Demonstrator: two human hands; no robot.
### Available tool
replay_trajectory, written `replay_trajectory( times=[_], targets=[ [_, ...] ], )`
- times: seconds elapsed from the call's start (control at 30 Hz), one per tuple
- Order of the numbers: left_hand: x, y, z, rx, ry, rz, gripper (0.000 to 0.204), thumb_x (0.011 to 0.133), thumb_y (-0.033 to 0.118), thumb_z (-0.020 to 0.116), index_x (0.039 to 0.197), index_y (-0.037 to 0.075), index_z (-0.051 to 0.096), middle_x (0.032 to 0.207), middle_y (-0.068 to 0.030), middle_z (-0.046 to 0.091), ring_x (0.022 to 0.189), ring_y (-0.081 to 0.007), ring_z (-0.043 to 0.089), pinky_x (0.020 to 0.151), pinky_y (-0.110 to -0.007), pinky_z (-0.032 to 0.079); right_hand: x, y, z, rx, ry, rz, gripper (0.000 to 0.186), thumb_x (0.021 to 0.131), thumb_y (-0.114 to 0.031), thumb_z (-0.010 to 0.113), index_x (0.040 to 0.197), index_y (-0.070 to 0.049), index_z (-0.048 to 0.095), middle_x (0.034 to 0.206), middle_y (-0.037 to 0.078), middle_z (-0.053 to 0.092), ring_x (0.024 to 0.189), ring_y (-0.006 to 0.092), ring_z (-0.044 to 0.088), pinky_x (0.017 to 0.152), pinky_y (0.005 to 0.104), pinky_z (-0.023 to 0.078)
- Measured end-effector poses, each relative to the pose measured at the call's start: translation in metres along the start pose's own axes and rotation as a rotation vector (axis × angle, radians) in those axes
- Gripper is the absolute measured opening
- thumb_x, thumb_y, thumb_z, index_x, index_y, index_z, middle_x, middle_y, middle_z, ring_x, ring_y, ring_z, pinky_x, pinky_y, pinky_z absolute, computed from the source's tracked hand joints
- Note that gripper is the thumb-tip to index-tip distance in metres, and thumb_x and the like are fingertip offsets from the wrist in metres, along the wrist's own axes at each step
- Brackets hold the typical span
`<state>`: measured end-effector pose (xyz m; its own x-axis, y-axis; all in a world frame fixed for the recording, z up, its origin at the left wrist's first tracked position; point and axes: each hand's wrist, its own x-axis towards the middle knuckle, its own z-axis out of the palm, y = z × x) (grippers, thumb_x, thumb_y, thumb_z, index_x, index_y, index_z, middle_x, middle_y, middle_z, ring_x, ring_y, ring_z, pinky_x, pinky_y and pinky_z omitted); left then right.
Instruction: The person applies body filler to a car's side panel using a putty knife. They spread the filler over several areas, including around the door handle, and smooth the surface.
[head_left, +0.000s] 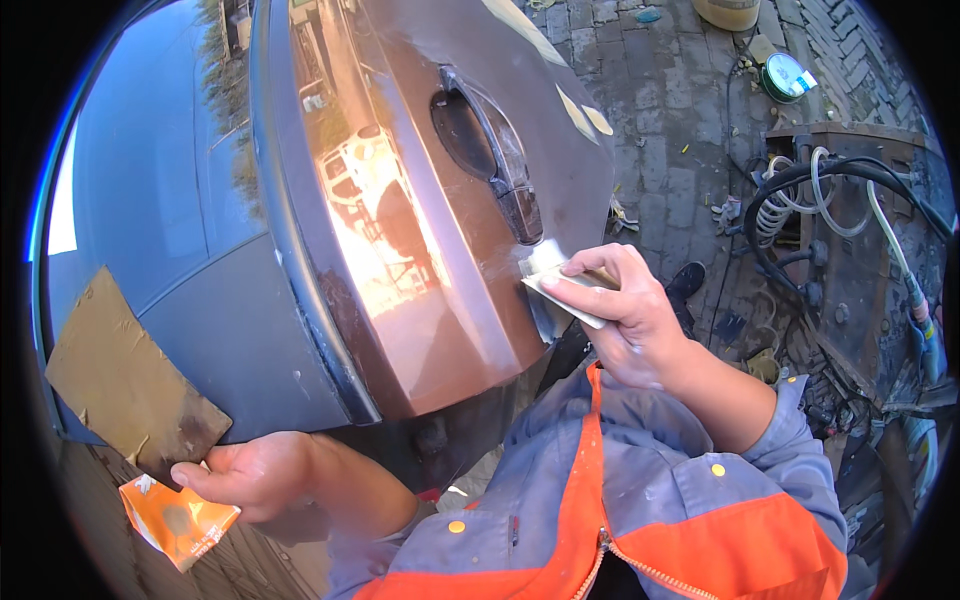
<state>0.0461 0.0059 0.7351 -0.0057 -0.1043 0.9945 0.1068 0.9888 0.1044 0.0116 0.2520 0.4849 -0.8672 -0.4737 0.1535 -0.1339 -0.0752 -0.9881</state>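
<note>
My right hand (pixel 635 318) pinches a pale, flat spreader (pixel 565 300) between thumb and fingers. Its far edge meets a brown car door (pixel 480 300), at a whitish patch (pixel 545 256) just below the door handle (pixel 510 165). At the lower left, my left hand (pixel 262 477) is closed on the lower corner of a tan, putty-smeared board (pixel 130 370). An orange packet (pixel 182 527), its surface crumpled, hangs under the same hand; whether the fingers grip it too is hidden. The board leans over the car's dark window area.
A wooden crate-like stand (pixel 860 270) on the right carries coiled hoses (pixel 785 200) and black cable. Further off on the brick paving (pixel 660 130) stand a green-rimmed tin (pixel 785 77) and a tan bucket (pixel 727 12). The car's window (pixel 150 150) fills the left.
</note>
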Motion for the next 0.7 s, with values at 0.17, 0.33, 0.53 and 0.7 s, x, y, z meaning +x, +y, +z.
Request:
replay_trajectory(
  times=[0.17, 0.33, 0.53, 0.7],
  targets=[
    [-0.005, -0.008, 0.000, 0.075, 0.132, 0.104, 0.032, 0.093, 0.006, 0.068, 0.121, -0.007, 0.063, 0.115, -0.0181, 0.065, 0.107, -0.0262, 0.064, 0.096, -0.036, 0.054, 0.009, -0.001, 0.016, 0.013, 0.042, 0.082, 0.056, 0.080, 0.006, 0.071, 0.122, -0.030, 0.078, 0.116, 0.009, 0.064, 0.105, 0.0306, 0.061, 0.091, 0.0396, 0.051],
    [-0.003, 0.010, 0.005, 0.012, 0.152, -0.106, 0.032, 0.093, 0.008, 0.068, 0.120, -0.008, 0.065, 0.114, -0.0180, 0.067, 0.105, -0.0275, 0.067, 0.096, -0.037, 0.055, 0.011, -0.007, 0.018, 0.014, 0.011, 0.160, 0.057, 0.080, 0.005, 0.069, 0.123, -0.032, 0.077, 0.117, 0.008, 0.063, 0.111, 0.0312, 0.058, 0.097, 0.0408, 0.047],
    [-0.020, 0.025, 0.008, 0.170, 0.219, -0.077, 0.034, 0.093, 0.008, 0.068, 0.121, -0.010, 0.064, 0.116, -0.0198, 0.067, 0.105, -0.0286, 0.067, 0.098, -0.038, 0.055, 0.001, 0.004, 0.007, 0.020, -0.086, 0.035, 0.068, 0.070, 0.009, 0.065, 0.124, -0.033, 0.077, 0.118, 0.009, 0.061, 0.109, 0.0327, 0.056, 0.094, 0.0426, 0.045],
    [-0.021, 0.020, 0.007, 0.165, 0.191, -0.021, 0.035, 0.092, 0.008, 0.068, 0.121, -0.012, 0.064, 0.117, -0.0212, 0.067, 0.106, -0.0295, 0.067, 0.099, -0.039, 0.055, -0.019, 0.007, -0.002, -0.014, -0.133, -0.130, 0.058, 0.074, 0.004, 0.079, 0.121, -0.030, 0.078, 0.112, 0.008, 0.062, 0.100, 0.0296, 0.058, 0.091, 0.0417, 0.046]
  ],
)
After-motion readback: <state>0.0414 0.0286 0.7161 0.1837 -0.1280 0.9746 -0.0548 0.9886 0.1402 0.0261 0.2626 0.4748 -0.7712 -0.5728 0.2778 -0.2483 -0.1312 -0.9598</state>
